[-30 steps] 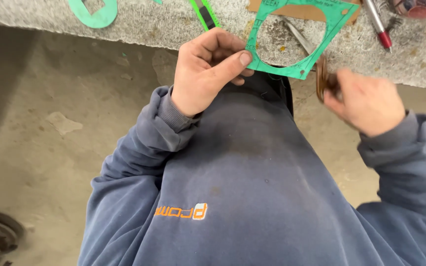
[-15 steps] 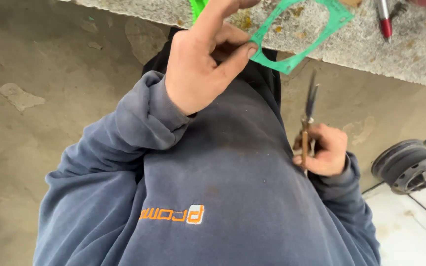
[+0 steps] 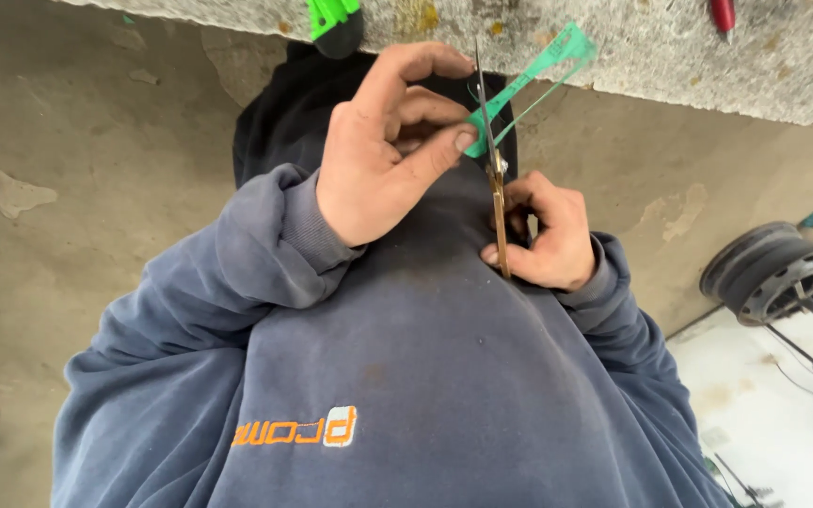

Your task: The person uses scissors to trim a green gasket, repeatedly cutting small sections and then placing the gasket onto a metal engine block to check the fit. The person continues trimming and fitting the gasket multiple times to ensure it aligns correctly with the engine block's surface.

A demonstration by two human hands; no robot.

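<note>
Head view: left hand [image 3: 383, 155] pinches the green gasket sheet [image 3: 529, 80] edge-on before the chest. Right hand [image 3: 548, 235], fingers closed around the handles, works scissors [image 3: 493, 141] into it. Trimming appears under way; the cut's extent cannot be read.

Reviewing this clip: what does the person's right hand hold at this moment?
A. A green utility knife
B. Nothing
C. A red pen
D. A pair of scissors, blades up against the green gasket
D. The right hand grips the scissors, whose blades reach up to the green gasket pinched by the left hand.
</note>
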